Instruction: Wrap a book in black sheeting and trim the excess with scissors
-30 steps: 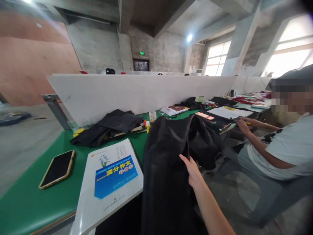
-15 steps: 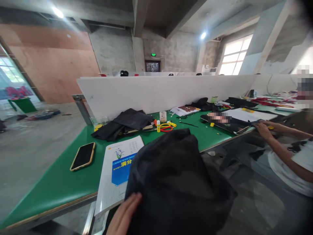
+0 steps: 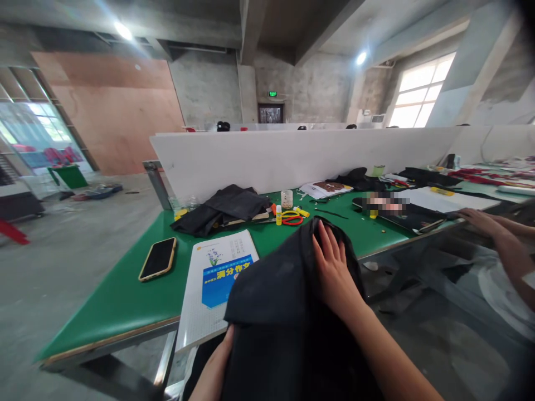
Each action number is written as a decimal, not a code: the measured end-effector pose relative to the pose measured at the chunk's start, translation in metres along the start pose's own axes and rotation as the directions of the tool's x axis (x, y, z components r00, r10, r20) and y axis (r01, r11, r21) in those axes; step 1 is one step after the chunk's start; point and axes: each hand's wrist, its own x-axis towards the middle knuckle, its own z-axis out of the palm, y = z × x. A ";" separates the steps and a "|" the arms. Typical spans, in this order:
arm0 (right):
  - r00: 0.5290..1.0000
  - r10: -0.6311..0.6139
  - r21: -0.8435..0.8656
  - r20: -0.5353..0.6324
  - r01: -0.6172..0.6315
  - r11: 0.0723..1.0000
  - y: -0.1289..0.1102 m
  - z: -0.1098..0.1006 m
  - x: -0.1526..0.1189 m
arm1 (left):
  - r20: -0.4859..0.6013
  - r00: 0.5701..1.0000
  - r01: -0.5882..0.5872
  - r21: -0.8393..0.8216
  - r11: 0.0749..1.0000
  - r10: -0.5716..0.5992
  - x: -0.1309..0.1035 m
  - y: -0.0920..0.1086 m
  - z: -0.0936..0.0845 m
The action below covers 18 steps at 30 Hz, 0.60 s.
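Observation:
A large piece of black cloth (image 3: 267, 289), folded over at the top, rises in front of me at the table's near edge. My left hand (image 3: 215, 365) grips its lower left edge; the thumb shows and the other fingers are hidden by the cloth. On the cloth's upper right side, my right hand (image 3: 334, 273) lies with fingers stretched out and slightly apart, pressed against a fold. Its thumb is out of sight. Partly covered by the cloth, a white and blue book (image 3: 221, 278) lies on the green table (image 3: 112, 312). A phone (image 3: 157, 259) rests left of the book.
Behind the book lie more black cloth (image 3: 225, 209), a glue stick (image 3: 278, 215) and red-and-yellow-handled scissors (image 3: 292, 218). A small clear cup (image 3: 286, 199) stands near the white partition (image 3: 251, 159). At the right, another person's hand (image 3: 480, 220) rests at the table edge.
My right hand has come into view and lies on the cloth, which has become narrower and shows a folded top. More of the book's cover is visible. The view has shifted slightly left.

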 end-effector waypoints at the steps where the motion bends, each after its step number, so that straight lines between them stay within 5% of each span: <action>1: 0.999 0.017 -0.037 -0.027 -0.018 0.999 0.005 0.001 0.010 | 0.049 0.997 0.070 -0.042 0.997 -0.068 -0.002 0.007 0.006; 4: 0.982 0.088 -0.064 -0.169 -0.100 0.993 0.020 0.000 0.049 | 0.062 0.993 0.091 0.131 0.987 -0.100 0.001 0.026 0.008; 7: 0.962 -0.071 0.006 -0.262 0.075 0.997 0.025 -0.014 0.099 | 0.119 0.973 -0.229 0.401 0.887 0.197 0.010 0.054 -0.004; 11: 0.890 -0.343 0.061 -0.300 0.377 0.924 -0.008 -0.041 0.160 | 0.073 0.773 -0.603 0.392 0.695 0.630 0.011 0.107 -0.006; 14: 0.761 -0.575 0.122 -0.301 0.629 0.768 -0.052 -0.053 0.186 | 0.145 0.683 -0.727 0.232 0.647 0.716 0.016 0.145 0.015; 16: 0.638 -0.733 0.225 -0.238 0.770 0.597 -0.075 -0.058 0.194 | 0.172 0.748 -0.654 0.020 0.757 0.641 0.033 0.161 0.032; 18: 0.533 -0.830 0.331 -0.161 0.822 0.464 -0.083 -0.060 0.196 | 0.073 0.877 -0.450 -0.220 0.865 0.475 0.057 0.169 0.037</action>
